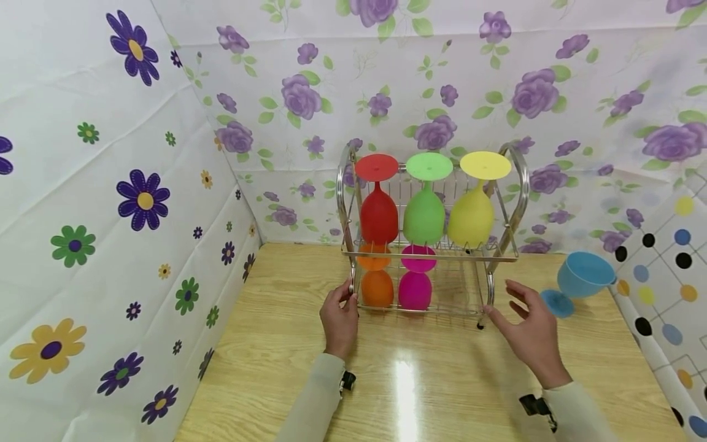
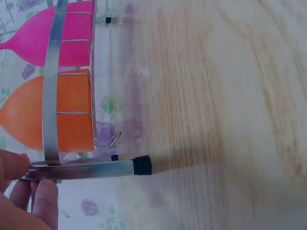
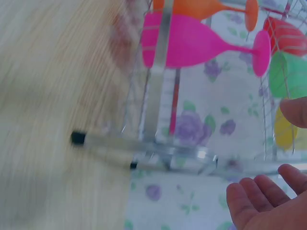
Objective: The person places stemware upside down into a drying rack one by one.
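Observation:
A two-tier metal dish rack (image 1: 510, 224) stands on the wooden table. Upside down on its upper tier are a red goblet (image 1: 378, 215), a green goblet (image 1: 424, 216) and a yellow goblet (image 1: 471, 218). The lower tier holds an orange goblet (image 1: 377, 290) and a pink goblet (image 1: 415, 291), also inverted. My left hand (image 1: 339, 322) pinches the rack's left leg (image 2: 91, 170) between thumb and fingers. Beside the right leg (image 3: 115, 143), my right hand (image 1: 530, 331) is spread with loosely extended fingers; the thumb is close to the leg, and contact is unclear.
A blue goblet (image 1: 585, 274) lies tipped on the table (image 1: 265, 368), right of the rack. Flowered cloth (image 1: 298, 141) hangs behind the table, with patterned sheets along the left and right sides.

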The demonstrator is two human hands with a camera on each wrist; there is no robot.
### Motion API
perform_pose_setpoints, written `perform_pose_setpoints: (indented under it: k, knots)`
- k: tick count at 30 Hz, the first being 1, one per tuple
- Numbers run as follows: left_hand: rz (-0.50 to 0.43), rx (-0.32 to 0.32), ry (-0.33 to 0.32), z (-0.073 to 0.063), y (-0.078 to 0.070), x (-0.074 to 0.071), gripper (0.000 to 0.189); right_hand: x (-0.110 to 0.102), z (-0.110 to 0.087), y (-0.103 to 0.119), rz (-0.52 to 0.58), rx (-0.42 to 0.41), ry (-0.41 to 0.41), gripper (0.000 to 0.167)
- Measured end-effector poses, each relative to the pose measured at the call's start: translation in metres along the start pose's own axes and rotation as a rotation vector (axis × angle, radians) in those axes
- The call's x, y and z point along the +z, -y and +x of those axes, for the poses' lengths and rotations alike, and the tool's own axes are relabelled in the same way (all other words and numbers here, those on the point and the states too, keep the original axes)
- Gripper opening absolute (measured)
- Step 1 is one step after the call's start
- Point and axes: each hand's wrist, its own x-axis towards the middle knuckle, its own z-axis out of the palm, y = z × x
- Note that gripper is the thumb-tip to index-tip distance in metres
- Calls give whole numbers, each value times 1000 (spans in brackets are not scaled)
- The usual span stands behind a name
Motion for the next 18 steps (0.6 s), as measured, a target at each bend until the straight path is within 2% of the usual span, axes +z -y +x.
perform_pose_setpoints:
  k: [5, 9, 12, 18]
  knots:
    - [5, -2, -3, 0, 2, -1, 47, -15, -5, -20, -18, 48, -98, 70]
    - [-4, 7, -7, 0, 3, -1, 48, -26, -4, -37, 0, 100, -215, 70]
    - [-10, 10, -8, 0, 3, 0, 50, -36, 0, -46, -10, 174, -285, 71]
    - [-4, 9, -3, 0, 3, 0, 48, -53, 10, -67, -55, 348, -352, 72]
